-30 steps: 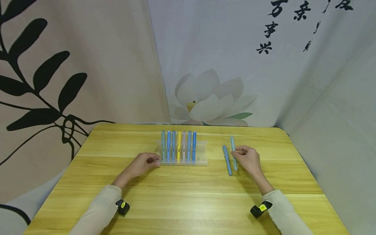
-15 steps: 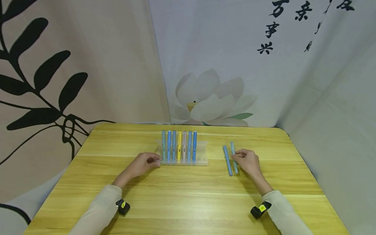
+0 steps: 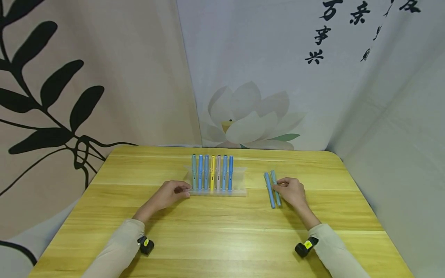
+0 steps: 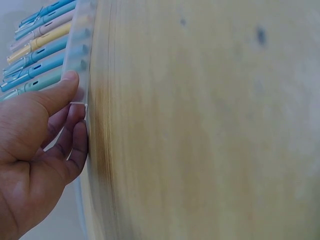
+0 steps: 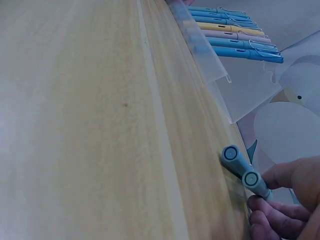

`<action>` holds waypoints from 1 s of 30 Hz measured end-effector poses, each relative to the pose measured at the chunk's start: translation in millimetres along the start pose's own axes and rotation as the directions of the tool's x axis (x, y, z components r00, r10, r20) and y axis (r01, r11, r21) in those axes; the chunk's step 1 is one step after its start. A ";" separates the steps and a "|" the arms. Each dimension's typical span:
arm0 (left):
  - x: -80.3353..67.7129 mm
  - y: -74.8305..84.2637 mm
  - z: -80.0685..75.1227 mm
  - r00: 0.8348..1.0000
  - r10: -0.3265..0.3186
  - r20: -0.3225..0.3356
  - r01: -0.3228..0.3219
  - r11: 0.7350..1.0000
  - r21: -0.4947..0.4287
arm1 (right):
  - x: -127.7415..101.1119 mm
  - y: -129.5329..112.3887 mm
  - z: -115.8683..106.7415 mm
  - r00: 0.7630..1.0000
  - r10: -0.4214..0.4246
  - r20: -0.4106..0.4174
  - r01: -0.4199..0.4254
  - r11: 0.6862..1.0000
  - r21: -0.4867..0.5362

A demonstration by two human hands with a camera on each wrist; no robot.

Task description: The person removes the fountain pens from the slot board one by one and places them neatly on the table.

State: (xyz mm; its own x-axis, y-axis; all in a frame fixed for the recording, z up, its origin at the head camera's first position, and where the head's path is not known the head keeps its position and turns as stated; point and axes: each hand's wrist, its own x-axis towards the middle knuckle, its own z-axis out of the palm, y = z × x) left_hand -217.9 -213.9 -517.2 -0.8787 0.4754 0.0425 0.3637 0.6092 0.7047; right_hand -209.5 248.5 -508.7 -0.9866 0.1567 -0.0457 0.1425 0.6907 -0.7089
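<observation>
A clear plastic pen stand (image 3: 240, 193) holds several upright pens in a row, among them a yellow pen (image 3: 213, 172) and a pink pen (image 3: 218, 173). My left hand (image 3: 170, 193) grips the stand's left end; the left wrist view shows the thumb (image 4: 67, 90) on its edge and curled fingers below. To the right, my right hand (image 3: 292, 190) pinches a pale green-blue pen (image 5: 252, 179) between thumb and fingers, low over the table. Right beside it lies a blue pen (image 3: 269, 191), nearly parallel, their ends close together in the right wrist view.
The wooden table (image 3: 222, 235) runs back to a hanging curtain (image 3: 257, 69) with a printed lotus and writing. Black wrist cameras sit on both sleeves. The right part of the stand (image 5: 250, 95) holds no pens.
My right hand has drawn the pale green-blue pen toward me and slightly left, bringing it level with and closer to the blue pen. The left hand stays on the stand.
</observation>
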 end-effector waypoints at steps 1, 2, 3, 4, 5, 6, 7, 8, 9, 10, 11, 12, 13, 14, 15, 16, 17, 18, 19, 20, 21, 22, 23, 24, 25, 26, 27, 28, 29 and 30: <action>-0.1 0.1 0.1 1.000 -0.001 0.000 0.001 1.000 0.002 | -0.1 -0.4 0.1 1.000 -0.004 -0.003 0.004 1.000 -0.009; -0.1 0.3 0.1 1.000 -0.001 0.000 0.001 1.000 0.003 | -0.1 -0.7 0.2 1.000 -0.007 -0.006 0.007 1.000 -0.016; -0.1 0.4 0.2 1.000 -0.002 -0.001 0.002 1.000 0.003 | -0.3 -1.1 0.2 1.000 -0.011 -0.007 0.011 1.000 -0.021; -0.1 0.5 0.2 1.000 -0.002 -0.002 0.002 1.000 0.004 | -0.2 -1.2 0.4 1.000 -0.015 -0.007 0.015 1.000 -0.026; -0.1 0.6 0.3 1.000 -0.001 -0.002 0.001 1.000 0.005 | -0.1 -1.4 0.5 1.000 -0.021 -0.007 0.020 0.999 -0.030; 0.0 0.6 0.3 1.000 0.000 -0.002 0.000 1.000 0.005 | -0.1 -1.5 0.5 1.000 -0.024 -0.008 0.024 0.999 -0.034; 0.0 0.6 0.4 1.000 0.003 -0.002 -0.003 1.000 0.005 | 0.0 -1.5 0.5 1.000 -0.024 -0.008 0.024 0.999 -0.035; 0.1 0.6 0.4 1.000 0.004 -0.002 -0.004 1.000 0.003 | 0.0 -1.4 0.5 1.000 -0.024 -0.007 0.024 0.999 -0.038; 0.2 0.6 0.4 1.000 0.007 -0.002 -0.007 1.000 0.003 | 0.0 -1.3 0.4 1.000 -0.026 -0.005 0.026 0.999 -0.041; 0.2 0.7 0.4 1.000 0.009 -0.001 -0.009 1.000 0.001 | 0.0 -1.1 0.3 1.000 -0.027 -0.003 0.027 0.999 -0.043; 0.2 0.7 0.4 1.000 0.011 -0.001 -0.011 1.000 0.000 | -0.2 -1.0 0.1 1.000 -0.029 -0.001 0.029 0.999 -0.046; 0.2 0.8 0.4 1.000 0.012 -0.001 -0.012 1.000 -0.003 | -0.3 -0.9 0.1 1.000 -0.028 0.000 0.028 0.998 -0.048; 0.2 0.9 0.3 1.000 0.013 -0.001 -0.013 1.000 -0.004 | -0.4 -0.7 0.1 1.000 -0.027 0.002 0.027 0.998 -0.050; 0.2 0.9 0.3 1.000 0.014 -0.001 -0.014 1.000 -0.007 | -0.6 -0.6 0.1 1.000 -0.028 0.004 0.028 0.998 -0.052; 0.1 1.0 0.2 1.000 0.014 -0.001 -0.014 1.000 -0.007 | -0.6 -0.3 0.1 1.000 -0.027 0.007 0.027 0.998 -0.052; 0.1 1.0 0.2 1.000 0.013 -0.001 -0.013 1.000 -0.008 | -0.7 -0.1 0.0 1.000 -0.025 0.010 0.025 0.998 -0.054; 0.1 0.9 0.2 1.000 0.012 -0.001 -0.012 1.000 -0.008 | -0.8 -0.1 -0.1 1.000 -0.025 0.014 0.025 0.998 -0.056; 0.1 0.9 0.2 1.000 0.011 -0.001 -0.011 1.000 -0.010 | -0.9 -0.1 -0.2 1.000 -0.021 0.017 0.022 0.998 -0.058; 0.1 0.9 0.2 1.000 0.009 -0.001 -0.009 1.000 -0.009 | -1.0 -0.2 -0.4 1.000 -0.017 0.022 0.018 0.998 -0.060; 0.1 0.8 0.2 1.000 0.007 -0.001 -0.007 1.000 -0.010 | -1.3 -0.4 -0.7 1.000 -0.013 0.027 0.015 0.998 -0.060; 0.1 0.7 0.3 1.000 0.005 -0.001 -0.005 1.000 -0.009 | -1.4 -0.6 -1.0 0.999 -0.010 0.033 0.012 0.998 -0.061; 0.1 0.5 0.4 1.000 0.004 -0.001 -0.004 1.000 -0.006 | -1.8 -1.0 -1.5 0.999 -0.009 0.037 0.011 0.998 -0.061; 0.1 0.5 0.5 1.000 0.003 -0.002 -0.003 1.000 -0.005 | -2.1 -1.6 -2.1 0.999 -0.008 0.039 0.010 0.998 -0.057; 0.1 0.3 0.6 1.000 0.002 -0.002 -0.002 1.000 -0.002 | -2.4 -2.1 -2.8 0.999 -0.008 0.042 0.010 0.999 -0.051; 0.1 0.2 0.7 1.000 0.002 -0.004 -0.002 1.000 0.000 | -2.7 -2.8 -3.5 0.999 -0.009 0.041 0.011 0.999 -0.043; 0.1 0.1 0.8 1.000 0.001 -0.005 -0.001 1.000 0.001 | -2.9 -3.5 -4.5 0.999 -0.012 0.039 0.013 0.999 -0.033; 0.0 0.0 1.0 1.000 0.002 -0.005 -0.002 1.000 0.005 | -2.9 -4.2 -5.3 0.999 -0.015 0.036 0.016 1.000 -0.024; 0.0 -0.1 1.0 1.000 0.002 -0.007 -0.002 1.000 0.006 | -3.2 -5.2 -6.3 0.999 -0.023 0.033 0.023 1.000 -0.017; 0.0 -0.1 1.1 1.000 0.001 -0.009 -0.001 1.000 0.007 | -3.3 -6.2 -7.1 0.999 -0.029 0.026 0.030 1.000 -0.009; 0.0 -0.1 1.1 1.000 0.001 -0.010 -0.001 1.000 0.008 | -3.4 -7.4 -8.1 0.999 -0.041 0.021 0.041 0.999 -0.003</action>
State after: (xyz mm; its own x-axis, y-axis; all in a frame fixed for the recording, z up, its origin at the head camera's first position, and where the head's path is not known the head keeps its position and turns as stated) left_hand -217.6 -213.3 -518.1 -0.8814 0.4697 0.0502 0.3668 0.6136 0.6993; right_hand -206.6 248.6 -497.7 -0.9931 0.1133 -0.0309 0.1018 0.6990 -0.7078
